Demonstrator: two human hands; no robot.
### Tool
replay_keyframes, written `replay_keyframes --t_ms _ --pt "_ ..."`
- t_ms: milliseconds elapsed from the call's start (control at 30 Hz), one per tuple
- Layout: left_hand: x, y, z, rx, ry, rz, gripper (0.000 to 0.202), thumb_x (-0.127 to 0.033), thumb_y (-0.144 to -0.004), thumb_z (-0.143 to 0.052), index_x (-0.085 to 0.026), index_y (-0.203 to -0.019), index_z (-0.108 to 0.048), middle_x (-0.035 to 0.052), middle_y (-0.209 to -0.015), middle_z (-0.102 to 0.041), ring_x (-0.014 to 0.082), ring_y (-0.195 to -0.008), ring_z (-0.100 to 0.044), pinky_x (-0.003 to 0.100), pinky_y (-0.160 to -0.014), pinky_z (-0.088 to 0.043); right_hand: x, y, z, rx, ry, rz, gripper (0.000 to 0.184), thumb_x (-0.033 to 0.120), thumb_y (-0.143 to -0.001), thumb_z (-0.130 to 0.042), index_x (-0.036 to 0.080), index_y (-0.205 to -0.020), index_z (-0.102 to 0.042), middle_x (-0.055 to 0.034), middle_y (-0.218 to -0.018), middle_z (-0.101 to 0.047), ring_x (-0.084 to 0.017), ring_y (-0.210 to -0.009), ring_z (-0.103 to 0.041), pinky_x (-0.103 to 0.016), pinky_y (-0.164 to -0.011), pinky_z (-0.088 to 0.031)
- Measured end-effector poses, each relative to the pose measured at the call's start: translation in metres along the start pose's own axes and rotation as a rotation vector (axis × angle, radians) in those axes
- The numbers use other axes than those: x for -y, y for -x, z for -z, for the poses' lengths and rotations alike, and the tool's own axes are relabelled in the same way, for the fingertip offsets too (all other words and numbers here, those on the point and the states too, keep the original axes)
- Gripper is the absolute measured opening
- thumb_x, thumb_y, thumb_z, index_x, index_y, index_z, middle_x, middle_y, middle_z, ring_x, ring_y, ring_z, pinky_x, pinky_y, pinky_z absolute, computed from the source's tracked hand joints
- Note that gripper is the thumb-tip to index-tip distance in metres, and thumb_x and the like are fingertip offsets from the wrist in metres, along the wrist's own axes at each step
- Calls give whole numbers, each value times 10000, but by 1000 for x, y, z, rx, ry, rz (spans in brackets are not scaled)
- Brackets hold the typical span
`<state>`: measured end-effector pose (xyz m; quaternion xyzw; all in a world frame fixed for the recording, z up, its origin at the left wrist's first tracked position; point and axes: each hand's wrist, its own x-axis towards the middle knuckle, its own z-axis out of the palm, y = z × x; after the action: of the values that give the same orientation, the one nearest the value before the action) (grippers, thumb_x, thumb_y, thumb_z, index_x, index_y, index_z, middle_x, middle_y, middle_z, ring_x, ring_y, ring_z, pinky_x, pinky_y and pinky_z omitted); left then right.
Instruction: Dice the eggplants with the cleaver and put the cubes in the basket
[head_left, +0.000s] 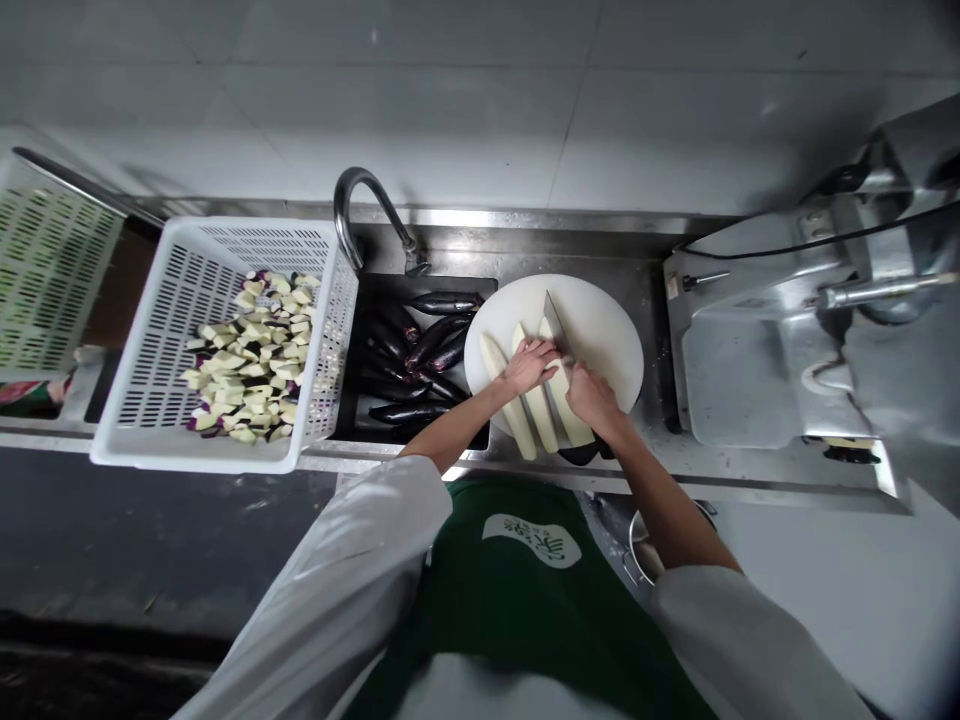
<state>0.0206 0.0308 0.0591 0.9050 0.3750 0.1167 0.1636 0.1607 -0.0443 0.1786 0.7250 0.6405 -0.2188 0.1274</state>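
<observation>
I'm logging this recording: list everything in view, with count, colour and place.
Knife: one, silver blade, in right hand
Long eggplant pieces: at least three, pale, on board
Cutting board: one, white, right of basin
Whole eggplants: several, dark purple, in basin
Basin: one, dark, centre
Faucet: one, silver, behind basin
Near basket: one, white, left of basin
Eggplant chunks: many, pale and purple, in near basket
Second basket: one, whitish, left edge
Machine: one, silver, right
Pot: one, silver, partly hidden, below counter
Apron: one, green, on person
Sleeves: two, white
Left hand: one, over long pieces
Right hand: one, gripping knife
</observation>
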Motion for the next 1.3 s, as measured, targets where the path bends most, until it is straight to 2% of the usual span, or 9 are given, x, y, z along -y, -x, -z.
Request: replay_keyframes --t_ms 167,467,633,733,833,933,1067,1167,1300 --pt "0 1 0 -5 7 5 350 -349 -1045 -493 -173 -1302 -652 125 -1359 -618 286 -1264 -521 465 -1115 -322 -22 55 -23 111 28 -67 287 107 -1006 -372 74 -1242 -531 -235 -1105 -711 -293 -1090 -720 -336 -894 -495" --pt "5 -3 -3 -28 59 36 333 -354 -1025 -526 -165 -1260 -669 135 -1352 -628 298 -1276 -536 476 -1137 -320 -100 220 -127 239 -130 -167 266 174 -1049 -285 144 -1101 -544 -117 -784 -700 -248 -737 -719 -302 -608 -398" --pt "21 21 30 204 92 -236 781 -559 -891 -700 -192 -1544 -480 161 -1581 -458 342 -1482 -379 495 -1235 -246 -141 284 -169 73 -205 -239 192 256 -1025 -383 181 -999 -558 -46 -626 -627 -234 -564 -636 -297 -529 -239" --pt "33 28 50 423 29 -439 1091 -603 -763 -795 -246 -1657 -282 129 -1736 -172 361 -1600 -144 513 -1286 -130 -145 282 -178 -14 -253 -411 239 295 -1022 -381 171 -979 -580 -70 -669 -657 -239 -593 -644 -298 -546 -259" --pt "22 9 52 536 -69 -506 1191 -596 -678 -837 -234 -1662 -273 119 -1755 -55 380 -1616 -49 537 -1290 -76 -144 264 -182 -44 -320 -548 330 348 -1017 -358 156 -996 -626 -122 -748 -700 -270 -700 -689 -316 -591 -371" --pt "1 -30 35 582 -111 -544 1208 -612 -620 -852 -170 -1630 -360 155 -1732 -170 434 -1605 -40 606 -1265 -98 -148 245 -184 -31 -373 -612 450 413 -1004 -313 141 -1073 -665 -166 -767 -714 -328 -771 -716 -375 -640 -468" --pt "2 -64 21 557 -142 -485 1135 -653 -626 -827 -194 -1591 -444 164 -1657 -363 474 -1565 -193 627 -1241 -139 -156 215 -175 -25 -352 -595 539 464 -990 -301 122 -1156 -684 -222 -795 -729 -398 -800 -727 -456 -667 -518" --pt "-3 -43 19 461 -234 -313 1230 -698 -623 -813 -163 -1631 -353 226 -1648 -344 514 -1522 -249 665 -1228 -117 -148 193 -154 -30 -296 -558 510 391 -1017 -310 66 -1176 -669 -250 -882 -744 -377 -842 -739 -431 -711 -528" --pt "-23 3 8 304 -301 135 1285 -791 -681 -740 -131 -1662 -238 288 -1643 -296 529 -1471 -302 692 -1190 -174 -135 157 -121 -100 -243 -460 423 331 -1066 -324 66 -1180 -634 -225 -929 -747 -316 -888 -751 -369 -775 -516"
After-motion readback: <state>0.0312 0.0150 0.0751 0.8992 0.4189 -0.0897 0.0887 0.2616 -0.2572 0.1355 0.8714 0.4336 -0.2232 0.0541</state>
